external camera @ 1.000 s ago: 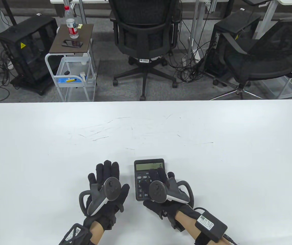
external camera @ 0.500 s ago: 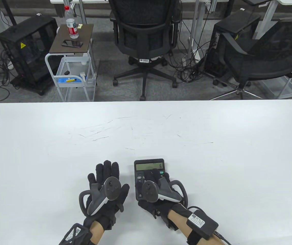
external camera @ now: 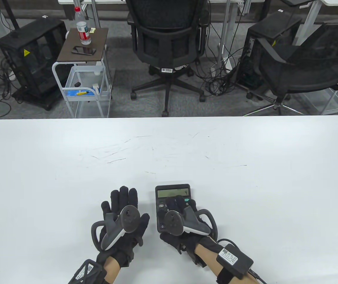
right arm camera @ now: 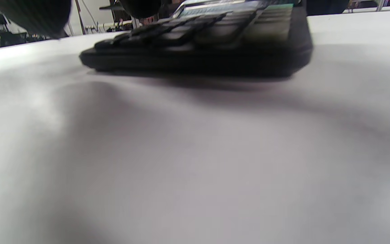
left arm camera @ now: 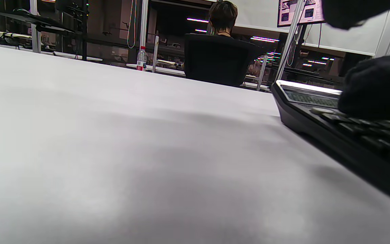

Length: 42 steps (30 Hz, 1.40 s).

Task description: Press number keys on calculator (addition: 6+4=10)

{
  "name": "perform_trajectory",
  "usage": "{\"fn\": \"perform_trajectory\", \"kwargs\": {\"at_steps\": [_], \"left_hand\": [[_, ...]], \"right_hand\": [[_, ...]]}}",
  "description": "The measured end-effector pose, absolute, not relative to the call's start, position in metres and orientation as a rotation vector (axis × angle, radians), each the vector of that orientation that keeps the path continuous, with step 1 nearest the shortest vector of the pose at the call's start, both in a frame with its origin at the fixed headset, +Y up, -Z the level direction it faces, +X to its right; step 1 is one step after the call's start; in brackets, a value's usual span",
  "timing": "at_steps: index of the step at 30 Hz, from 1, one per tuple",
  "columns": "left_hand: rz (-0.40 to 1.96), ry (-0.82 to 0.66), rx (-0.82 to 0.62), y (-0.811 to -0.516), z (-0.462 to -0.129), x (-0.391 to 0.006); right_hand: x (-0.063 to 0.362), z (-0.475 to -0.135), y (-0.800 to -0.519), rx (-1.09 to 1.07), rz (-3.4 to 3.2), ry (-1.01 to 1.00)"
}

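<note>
A black calculator (external camera: 169,192) lies on the white table (external camera: 169,148) near the front edge; its display reads 4. My right hand (external camera: 176,208) lies over the keypad with its fingers bent down onto the keys, hiding most of them; which key it touches is hidden. My left hand (external camera: 123,204) rests flat on the table to the left of the calculator, fingers spread, holding nothing. In the left wrist view the calculator (left arm camera: 317,112) sits at the right with right-hand fingers (left arm camera: 374,88) on its keys. The right wrist view shows the calculator's (right arm camera: 215,51) near edge.
Beyond the table's far edge stand two office chairs (external camera: 166,44), a small cart (external camera: 83,68) with a bottle and a phone, and black cases on the floor.
The display changed from 6 to 4. My right hand slid left across the keypad and its fingers came down on the keys. My left hand stayed still.
</note>
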<state>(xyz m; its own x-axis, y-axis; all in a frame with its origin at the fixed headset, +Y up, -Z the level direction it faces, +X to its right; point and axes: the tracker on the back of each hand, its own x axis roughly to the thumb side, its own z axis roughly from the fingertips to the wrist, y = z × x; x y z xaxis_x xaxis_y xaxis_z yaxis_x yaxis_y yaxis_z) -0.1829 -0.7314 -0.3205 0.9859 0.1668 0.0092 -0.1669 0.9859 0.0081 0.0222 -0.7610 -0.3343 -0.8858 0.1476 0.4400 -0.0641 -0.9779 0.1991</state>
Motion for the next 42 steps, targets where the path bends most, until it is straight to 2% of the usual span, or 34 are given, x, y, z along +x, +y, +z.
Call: {"fn": "perform_trajectory", "kwargs": {"at_steps": [8,21,42], "left_hand": [[0.167,-0.009,0.007,-0.731,-0.321,-0.183],[0.163,-0.006,-0.001,-0.732,-0.321,-0.182],[0.145,-0.012,-0.015,-0.732,-0.320,-0.178]], "right_hand": [[0.058,-0.337,-0.749,0.606,2.877,0.320],[0.103,-0.315,-0.752,0.565,2.874,0.395],[0.104,-0.319,-0.754,0.545,2.865,0.394]]}}
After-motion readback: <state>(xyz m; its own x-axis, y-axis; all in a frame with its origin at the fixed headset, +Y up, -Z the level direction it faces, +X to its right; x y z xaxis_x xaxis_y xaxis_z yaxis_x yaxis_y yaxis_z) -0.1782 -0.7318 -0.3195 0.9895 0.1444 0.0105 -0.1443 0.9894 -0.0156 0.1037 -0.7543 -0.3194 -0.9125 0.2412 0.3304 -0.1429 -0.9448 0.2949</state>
